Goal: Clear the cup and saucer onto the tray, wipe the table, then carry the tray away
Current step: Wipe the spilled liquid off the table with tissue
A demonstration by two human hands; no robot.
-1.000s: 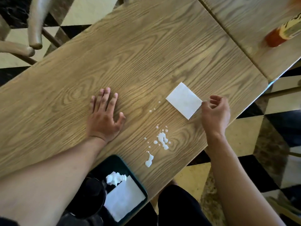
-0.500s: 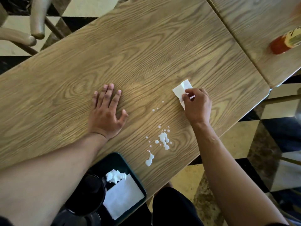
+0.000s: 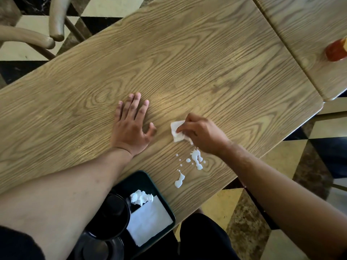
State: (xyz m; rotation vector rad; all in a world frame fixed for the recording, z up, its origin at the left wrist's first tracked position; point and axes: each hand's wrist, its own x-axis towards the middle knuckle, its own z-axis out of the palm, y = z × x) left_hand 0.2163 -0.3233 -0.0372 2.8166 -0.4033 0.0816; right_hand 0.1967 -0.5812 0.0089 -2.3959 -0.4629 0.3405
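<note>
The right hand [image 3: 201, 135] pinches a crumpled white napkin [image 3: 177, 131] against the wooden bench [image 3: 187, 62], just above a white spill [image 3: 196, 159] at lower centre. The left hand [image 3: 131, 126] lies flat and empty, fingers spread. At the bottom edge, a dark tray [image 3: 167, 207] holds a black cup [image 3: 110, 216], largely hidden under the left forearm; a saucer cannot be made out.

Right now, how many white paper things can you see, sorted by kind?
Flat napkin on the tray: 1
Crumpled tissue on the tray: 1
Napkin bunched in the right hand's grip: 1
Total: 3
The white puddles on the table are spilled liquid, not paper, so they are left out.
</note>
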